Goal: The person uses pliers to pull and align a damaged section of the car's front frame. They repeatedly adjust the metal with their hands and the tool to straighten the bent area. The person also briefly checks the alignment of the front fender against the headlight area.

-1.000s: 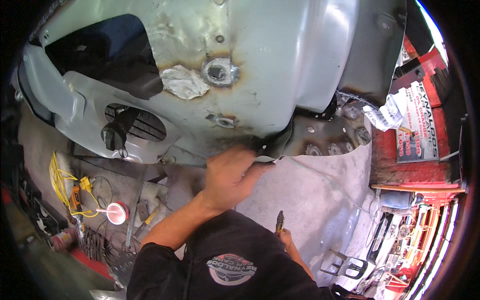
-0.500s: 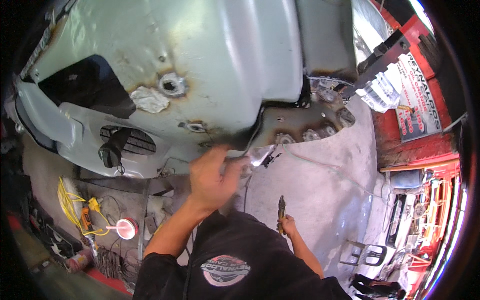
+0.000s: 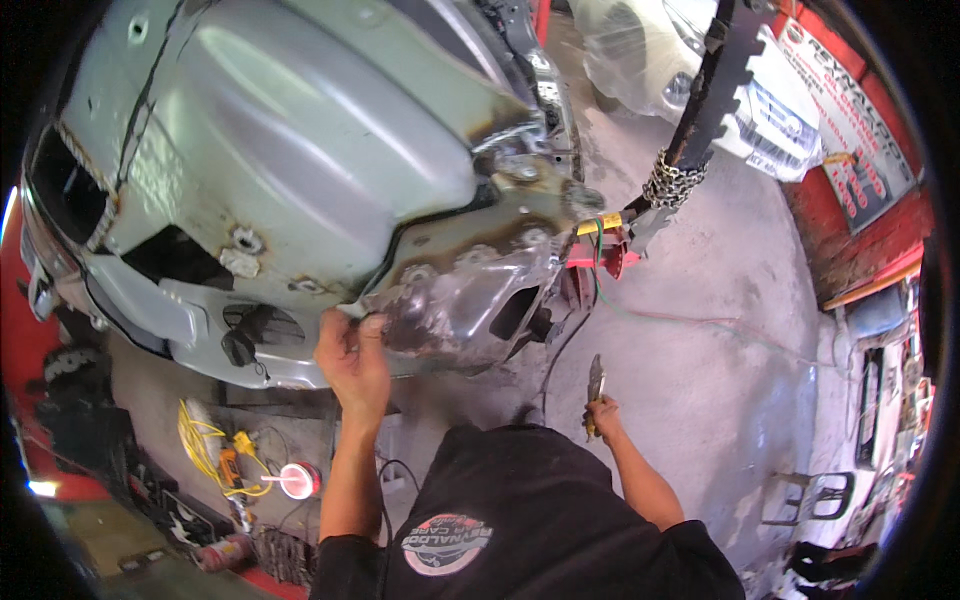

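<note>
— Compared with the preceding frame, the view shifts, and the bare metal panel point(image 3: 460, 305) now shows broadly where only a bright sliver appeared beside the left hand point(image 3: 352, 365). State the panel's location.

— Location: near side of the grey-green bodywork point(image 3: 300, 130), along the scorched flange point(image 3: 440, 240). Whether panel and flange are joined cannot be determined.

— State the condition of the left hand.

— Thumb and fingers are clamped on the left end of the panel's edge.

— And the right hand point(image 3: 602, 413)?

— Wrapped around a plier-like tool point(image 3: 596, 374), above the concrete floor point(image 3: 700, 280), to the right of the panel and apart from it. The tool's tip points toward the far side.

— List the adjoining features.

— On the bodywork, left of and beyond the left hand: a ringed hole point(image 3: 245, 238) with burn marks. Just beside the panel's right end: a red fitting point(image 3: 612, 257). Farther right: a notched dark post point(image 3: 707, 90) wrapped in chain point(image 3: 673, 182).

— Outer area?

— Far right: a plastic-covered white car point(image 3: 640, 45). Near left, on the ground: a yellow cable point(image 3: 196, 440) and a bucket point(image 3: 300, 483).
</note>
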Action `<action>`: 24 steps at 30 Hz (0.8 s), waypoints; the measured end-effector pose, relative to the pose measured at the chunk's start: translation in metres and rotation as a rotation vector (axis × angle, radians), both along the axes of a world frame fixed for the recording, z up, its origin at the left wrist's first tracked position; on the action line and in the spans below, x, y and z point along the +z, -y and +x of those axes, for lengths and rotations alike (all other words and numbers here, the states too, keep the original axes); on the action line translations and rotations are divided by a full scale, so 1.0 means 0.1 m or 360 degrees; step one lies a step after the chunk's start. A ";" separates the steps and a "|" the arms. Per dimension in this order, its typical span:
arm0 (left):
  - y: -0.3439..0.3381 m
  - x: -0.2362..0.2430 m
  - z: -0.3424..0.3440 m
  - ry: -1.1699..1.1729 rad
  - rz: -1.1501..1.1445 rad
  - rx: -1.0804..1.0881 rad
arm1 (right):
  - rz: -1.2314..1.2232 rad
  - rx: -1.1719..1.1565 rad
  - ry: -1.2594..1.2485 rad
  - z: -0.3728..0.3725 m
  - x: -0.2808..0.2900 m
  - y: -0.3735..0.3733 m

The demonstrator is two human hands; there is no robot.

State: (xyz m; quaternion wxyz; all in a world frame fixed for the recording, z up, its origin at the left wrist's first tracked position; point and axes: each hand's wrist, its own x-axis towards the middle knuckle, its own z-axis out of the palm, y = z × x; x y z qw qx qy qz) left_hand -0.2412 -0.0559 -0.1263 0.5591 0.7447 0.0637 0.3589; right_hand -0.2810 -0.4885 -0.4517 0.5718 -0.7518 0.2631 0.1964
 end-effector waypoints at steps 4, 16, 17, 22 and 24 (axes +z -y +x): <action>0.09 -0.01 -0.02 -0.0102 0.0124 0.0080 | 0.0028 -0.0040 0.0216 0.17 -0.13 0.01; 0.17 0.12 -0.01 -0.0031 -0.0022 0.0150 | 0.0219 -0.0150 0.0234 0.27 -0.80 0.19; 0.12 0.09 -0.02 -0.0054 -0.0010 0.0138 | 0.0264 -0.0139 0.0237 0.31 -0.73 0.18; 0.03 -0.02 0.01 -0.0037 0.0016 0.0110 | 0.0110 -0.0140 0.0285 0.60 -0.40 0.13; -0.02 -0.03 0.01 -0.0025 -0.0009 0.0114 | 0.0152 -0.0133 0.0276 0.74 0.01 0.04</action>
